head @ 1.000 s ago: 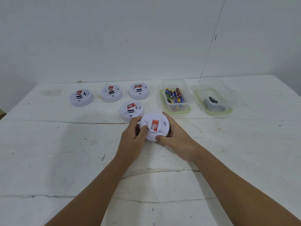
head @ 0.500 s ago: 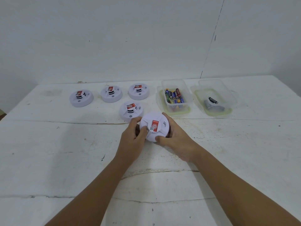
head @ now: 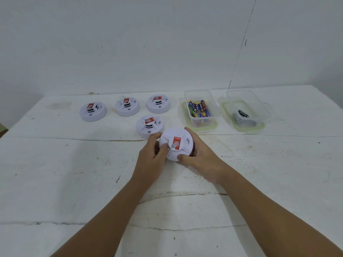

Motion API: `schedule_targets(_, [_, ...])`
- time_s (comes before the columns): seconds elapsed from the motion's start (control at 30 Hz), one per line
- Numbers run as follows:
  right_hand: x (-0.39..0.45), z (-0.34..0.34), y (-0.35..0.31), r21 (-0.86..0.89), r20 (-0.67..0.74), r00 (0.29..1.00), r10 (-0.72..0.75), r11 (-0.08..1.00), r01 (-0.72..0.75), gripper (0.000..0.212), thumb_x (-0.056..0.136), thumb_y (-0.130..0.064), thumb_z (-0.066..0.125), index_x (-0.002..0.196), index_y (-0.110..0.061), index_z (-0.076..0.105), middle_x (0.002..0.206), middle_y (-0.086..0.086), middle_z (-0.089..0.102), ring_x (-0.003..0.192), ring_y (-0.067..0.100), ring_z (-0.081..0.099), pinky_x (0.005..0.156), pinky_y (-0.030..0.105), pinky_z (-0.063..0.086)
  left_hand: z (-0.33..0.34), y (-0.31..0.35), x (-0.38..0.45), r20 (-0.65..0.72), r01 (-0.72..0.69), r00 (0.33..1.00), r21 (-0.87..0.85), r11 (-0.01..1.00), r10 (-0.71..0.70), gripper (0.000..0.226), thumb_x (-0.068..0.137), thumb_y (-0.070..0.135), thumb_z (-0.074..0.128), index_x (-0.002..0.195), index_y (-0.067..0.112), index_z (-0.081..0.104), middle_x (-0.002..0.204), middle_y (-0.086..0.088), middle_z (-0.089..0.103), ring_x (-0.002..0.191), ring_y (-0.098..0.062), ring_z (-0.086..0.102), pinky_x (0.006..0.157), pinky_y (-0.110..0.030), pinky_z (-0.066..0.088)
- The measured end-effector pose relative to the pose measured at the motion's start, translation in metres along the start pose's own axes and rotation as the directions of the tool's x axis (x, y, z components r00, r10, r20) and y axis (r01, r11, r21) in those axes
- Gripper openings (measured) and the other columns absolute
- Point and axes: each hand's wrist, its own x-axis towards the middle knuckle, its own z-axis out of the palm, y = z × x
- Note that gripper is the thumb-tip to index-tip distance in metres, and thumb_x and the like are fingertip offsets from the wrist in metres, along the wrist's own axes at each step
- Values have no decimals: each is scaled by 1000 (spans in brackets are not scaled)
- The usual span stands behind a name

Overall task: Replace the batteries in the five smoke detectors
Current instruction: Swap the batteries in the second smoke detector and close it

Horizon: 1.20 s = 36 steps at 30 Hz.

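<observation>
Nothing has been moved since the earlier frames.
Near the tabletop's [head: 74, 182] centre, a smoke detector [head: 176, 143] is gripped by the left hand [head: 151, 162] and right hand [head: 201, 160], fingers curled round its rim.

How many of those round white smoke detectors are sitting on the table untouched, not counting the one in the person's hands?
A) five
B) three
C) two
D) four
D: three detectors stand in a back row and a fourth sits nearer, just beyond the held detector, which the left hand and right hand hold between them.
</observation>
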Motion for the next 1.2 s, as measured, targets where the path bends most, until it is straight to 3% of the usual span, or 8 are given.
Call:
schedule_targets(0.07, [-1, 0, -2, -13, 14, 1000, -13, 1000, 14, 77, 86, -1, 71, 149, -37, 44, 141, -6, 64, 131, 21, 62, 108, 51, 53, 0, 0, 0, 0, 3, 1000, -4, 1000, -3, 27, 105, 18, 52, 132, 21, 57, 104, 6, 72, 81, 1, 65, 62, -15, 50])
schedule_targets(0.2, [-1, 2, -5, -7, 6, 1000, 25, 1000, -25, 101, 81, -14, 78, 164, -33, 24, 150, -6, 57, 137, 20, 58, 110, 55, 50, 0, 1, -1, 5, 4, 1000, -13, 1000, -3, 28, 105, 18, 52, 132, 22, 57, 104, 8, 72, 85, -3, 66, 63, -16, 53])
schedule_targets(0.33, [-2, 2, -3, 12, 15, 1000, 4, 1000, -5, 91, 83, -8, 75, 160, -30, 33, 144, -6, 62, 133, 19, 61, 109, 51, 53, 0, 0, -1, 0, 1, 1000, -9, 1000, -1, 29, 105, 18, 52, 133, 20, 57, 109, 6, 72, 87, 2, 66, 64, -13, 50])
schedule_targets(0.47, [0, 2, -3, 33, 14, 1000, 28, 999, -28, 107, 78, -18, 80, 165, -32, 19, 152, -8, 56, 137, 18, 58, 110, 54, 51, 0, 1, -1, 5, 5, 1000, -19, 1000, -5, 28, 105, 18, 52, 132, 21, 57, 106, 8, 72, 86, 0, 66, 64, -15, 51])
schedule_targets(0.8, [-3, 5, -6, 105, 12, 1000, 23, 994, -24, 111, 76, -20, 80, 166, -32, 17, 152, -10, 55, 136, 15, 58, 111, 53, 50, 0, 0, -1, 4, 4, 1000, -17, 1000, -4, 27, 106, 17, 52, 132, 22, 57, 108, 6, 72, 89, 0, 66, 65, -15, 52])
schedule_targets(1.0, [-4, 6, -14, 292, 52, 999, 9, 956, -24, 60, 98, 1, 53, 151, -27, 47, 141, 4, 66, 131, 28, 62, 109, 44, 52, 0, 2, -1, 4, 23, 1000, -24, 999, -23, 25, 105, 17, 51, 127, 26, 59, 101, 10, 72, 86, -9, 67, 64, -24, 53])
schedule_targets(1.1, [-4, 7, -16, 326, 43, 999, 16, 945, -29, 55, 104, 7, 44, 141, -32, 53, 135, 0, 70, 125, 23, 66, 102, 36, 56, 0, 1, -1, 2, 29, 1000, -20, 999, -29, 25, 105, 18, 51, 127, 25, 60, 100, 7, 73, 85, -12, 67, 65, -31, 55])
schedule_targets(1.2, [-5, 8, -16, 324, 37, 999, 16, 946, -27, 55, 105, 8, 41, 146, -28, 51, 137, 2, 69, 127, 26, 65, 103, 37, 56, 0, 1, -1, 4, 36, 999, -27, 999, -36, 25, 105, 18, 51, 128, 25, 60, 103, 9, 73, 86, -11, 68, 68, -32, 57])
